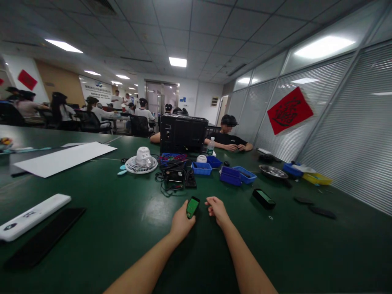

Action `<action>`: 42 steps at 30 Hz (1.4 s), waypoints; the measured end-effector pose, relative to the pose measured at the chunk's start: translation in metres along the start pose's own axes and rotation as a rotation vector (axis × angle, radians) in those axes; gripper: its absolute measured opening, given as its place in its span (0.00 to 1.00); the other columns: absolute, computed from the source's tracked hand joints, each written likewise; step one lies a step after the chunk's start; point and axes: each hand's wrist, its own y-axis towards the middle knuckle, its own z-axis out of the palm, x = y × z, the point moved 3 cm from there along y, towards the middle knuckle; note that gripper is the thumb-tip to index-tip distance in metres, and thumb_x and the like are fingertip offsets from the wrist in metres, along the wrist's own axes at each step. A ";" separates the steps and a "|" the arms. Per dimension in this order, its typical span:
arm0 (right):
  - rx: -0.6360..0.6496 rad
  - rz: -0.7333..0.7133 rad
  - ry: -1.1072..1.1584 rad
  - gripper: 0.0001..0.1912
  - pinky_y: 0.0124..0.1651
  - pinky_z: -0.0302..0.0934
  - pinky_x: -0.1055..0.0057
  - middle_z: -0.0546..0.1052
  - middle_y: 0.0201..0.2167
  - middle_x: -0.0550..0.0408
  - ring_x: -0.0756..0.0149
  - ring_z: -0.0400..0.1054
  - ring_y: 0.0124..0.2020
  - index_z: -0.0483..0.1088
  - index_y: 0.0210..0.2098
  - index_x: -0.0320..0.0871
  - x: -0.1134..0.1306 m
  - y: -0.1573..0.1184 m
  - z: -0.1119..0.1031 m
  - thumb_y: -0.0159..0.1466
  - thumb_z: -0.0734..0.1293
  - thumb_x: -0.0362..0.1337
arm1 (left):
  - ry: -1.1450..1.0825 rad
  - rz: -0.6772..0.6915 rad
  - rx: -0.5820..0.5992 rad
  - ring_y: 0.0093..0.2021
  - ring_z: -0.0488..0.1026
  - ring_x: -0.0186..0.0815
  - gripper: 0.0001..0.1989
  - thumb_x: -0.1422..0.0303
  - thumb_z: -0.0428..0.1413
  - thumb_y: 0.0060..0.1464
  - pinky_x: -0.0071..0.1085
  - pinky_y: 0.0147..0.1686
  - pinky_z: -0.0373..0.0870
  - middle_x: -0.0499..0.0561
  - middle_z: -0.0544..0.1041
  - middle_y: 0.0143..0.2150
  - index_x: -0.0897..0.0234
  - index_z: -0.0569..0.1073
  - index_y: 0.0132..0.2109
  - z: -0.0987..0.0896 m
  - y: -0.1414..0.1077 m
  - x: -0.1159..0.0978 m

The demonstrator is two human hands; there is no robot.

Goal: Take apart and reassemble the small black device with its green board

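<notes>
Near the middle of the green table, my left hand (181, 221) is closed round a small black-edged device with a green circuit board (192, 207) facing up. Just to its right, apart from the board, my right hand (217, 209) is raised with its fingers curled together in a pinch. Whatever those fingertips hold, if anything, is too small to make out. Further right lies a black case (263, 199) with a green face, and a small pale ring (270, 217) rests beside it.
Ahead stand a tangle of cables with a black box (174, 175), blue bins (201, 168), a white fan (142, 162) and a black monitor (183, 134). A metal pan (273, 172) sits right; a white bar-shaped device (35, 216) lies left. A person (229, 136) sits across the table.
</notes>
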 end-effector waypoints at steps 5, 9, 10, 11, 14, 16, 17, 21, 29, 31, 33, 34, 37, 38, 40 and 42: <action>0.049 -0.008 -0.062 0.07 0.12 0.49 0.81 0.71 0.23 0.57 0.80 0.56 0.13 0.64 0.29 0.39 0.005 -0.003 0.001 0.54 0.62 0.37 | 0.005 -0.053 -0.054 0.52 0.66 0.37 0.33 0.71 0.54 0.44 0.27 0.50 0.60 0.56 0.68 0.55 0.68 0.57 0.59 -0.034 -0.004 0.019; 0.078 -0.012 -0.099 0.07 0.13 0.49 0.81 0.71 0.22 0.57 0.79 0.56 0.14 0.66 0.28 0.39 0.005 -0.002 0.001 0.54 0.63 0.37 | 0.050 -0.139 -0.064 0.47 0.70 0.37 0.33 0.70 0.55 0.44 0.26 0.46 0.63 0.54 0.72 0.50 0.65 0.58 0.59 -0.064 -0.007 0.032; 0.080 -0.014 -0.107 0.07 0.13 0.48 0.81 0.71 0.22 0.57 0.79 0.56 0.14 0.66 0.28 0.38 0.005 -0.001 0.001 0.54 0.63 0.38 | 0.060 -0.159 -0.075 0.47 0.70 0.37 0.33 0.70 0.55 0.44 0.26 0.45 0.63 0.54 0.72 0.50 0.65 0.58 0.60 -0.072 -0.008 0.036; 0.082 -0.018 -0.114 0.07 0.13 0.48 0.81 0.71 0.22 0.57 0.79 0.56 0.14 0.66 0.28 0.38 0.005 -0.001 0.001 0.54 0.62 0.38 | 0.068 -0.183 -0.094 0.47 0.70 0.37 0.33 0.70 0.55 0.45 0.26 0.45 0.62 0.54 0.72 0.49 0.65 0.58 0.60 -0.080 -0.008 0.041; 0.094 -0.027 -0.141 0.08 0.13 0.48 0.81 0.71 0.22 0.57 0.79 0.56 0.14 0.66 0.28 0.38 0.005 -0.002 0.003 0.54 0.62 0.38 | 0.092 -0.233 -0.145 0.46 0.70 0.38 0.33 0.68 0.55 0.46 0.28 0.45 0.62 0.55 0.72 0.50 0.65 0.57 0.60 -0.102 -0.006 0.058; 0.103 -0.028 -0.159 0.08 0.14 0.48 0.80 0.71 0.22 0.57 0.78 0.56 0.14 0.66 0.28 0.38 0.007 -0.003 0.004 0.54 0.62 0.38 | 0.115 -0.255 -0.168 0.47 0.69 0.39 0.33 0.68 0.55 0.46 0.29 0.45 0.62 0.56 0.71 0.50 0.65 0.57 0.60 -0.114 -0.003 0.071; 0.104 -0.026 -0.169 0.08 0.14 0.48 0.80 0.71 0.22 0.57 0.78 0.56 0.14 0.66 0.28 0.39 0.008 -0.004 0.005 0.54 0.62 0.38 | 0.124 -0.260 -0.178 0.47 0.69 0.39 0.33 0.67 0.55 0.46 0.29 0.45 0.62 0.56 0.71 0.51 0.65 0.57 0.60 -0.119 0.000 0.077; 0.117 -0.026 -0.219 0.08 0.15 0.49 0.80 0.71 0.23 0.57 0.78 0.56 0.14 0.66 0.28 0.39 0.011 -0.007 0.005 0.55 0.61 0.38 | 0.172 -0.297 -0.234 0.46 0.70 0.40 0.33 0.64 0.55 0.46 0.30 0.44 0.63 0.57 0.72 0.49 0.64 0.57 0.60 -0.138 0.008 0.097; 0.159 -0.058 -0.335 0.10 0.15 0.49 0.79 0.69 0.21 0.59 0.77 0.55 0.14 0.65 0.28 0.39 0.003 -0.001 0.005 0.55 0.60 0.41 | 0.235 -0.397 -0.381 0.50 0.69 0.43 0.33 0.62 0.52 0.49 0.31 0.45 0.64 0.57 0.70 0.52 0.65 0.56 0.61 -0.166 0.011 0.114; 0.166 -0.063 -0.352 0.10 0.15 0.49 0.79 0.69 0.21 0.59 0.77 0.56 0.15 0.66 0.28 0.40 0.002 0.001 0.005 0.55 0.60 0.41 | 0.234 -0.422 -0.405 0.50 0.68 0.43 0.33 0.62 0.52 0.49 0.32 0.45 0.64 0.57 0.70 0.53 0.64 0.55 0.61 -0.172 0.013 0.119; 0.167 -0.067 -0.375 0.10 0.16 0.50 0.79 0.69 0.22 0.59 0.76 0.56 0.15 0.66 0.28 0.40 0.001 0.001 0.005 0.55 0.60 0.42 | 0.233 -0.442 -0.424 0.50 0.68 0.44 0.33 0.61 0.52 0.49 0.33 0.45 0.64 0.57 0.69 0.53 0.63 0.55 0.61 -0.177 0.015 0.124; 0.166 -0.068 -0.389 0.10 0.16 0.51 0.79 0.70 0.22 0.58 0.76 0.57 0.16 0.66 0.28 0.40 0.001 0.001 0.005 0.55 0.60 0.41 | 0.232 -0.448 -0.433 0.50 0.68 0.44 0.33 0.61 0.51 0.49 0.33 0.45 0.64 0.56 0.69 0.53 0.63 0.55 0.61 -0.179 0.016 0.126; 0.165 -0.065 -0.425 0.10 0.16 0.52 0.79 0.70 0.23 0.57 0.75 0.59 0.17 0.66 0.28 0.40 0.003 0.001 0.005 0.55 0.60 0.41 | 0.227 -0.462 -0.455 0.51 0.68 0.44 0.33 0.61 0.51 0.49 0.34 0.46 0.64 0.57 0.68 0.55 0.64 0.54 0.61 -0.183 0.020 0.131; 0.166 -0.065 -0.434 0.10 0.16 0.52 0.79 0.71 0.23 0.56 0.75 0.59 0.18 0.66 0.28 0.40 0.003 0.000 0.006 0.55 0.60 0.41 | 0.223 -0.460 -0.465 0.52 0.67 0.44 0.33 0.60 0.51 0.49 0.33 0.47 0.63 0.57 0.67 0.55 0.65 0.54 0.61 -0.184 0.020 0.131; 0.169 -0.067 -0.448 0.10 0.16 0.52 0.79 0.71 0.24 0.56 0.74 0.59 0.18 0.66 0.28 0.40 0.005 -0.001 0.006 0.55 0.60 0.41 | 0.223 -0.449 -0.500 0.53 0.65 0.44 0.34 0.58 0.51 0.50 0.33 0.49 0.62 0.59 0.65 0.57 0.68 0.53 0.61 -0.184 0.021 0.130; 0.171 -0.065 -0.465 0.10 0.16 0.52 0.79 0.71 0.24 0.56 0.74 0.59 0.18 0.67 0.29 0.40 0.005 -0.001 0.007 0.56 0.60 0.41 | 0.238 -0.430 -0.551 0.55 0.63 0.44 0.36 0.55 0.50 0.50 0.33 0.50 0.61 0.61 0.64 0.57 0.71 0.53 0.61 -0.185 0.021 0.127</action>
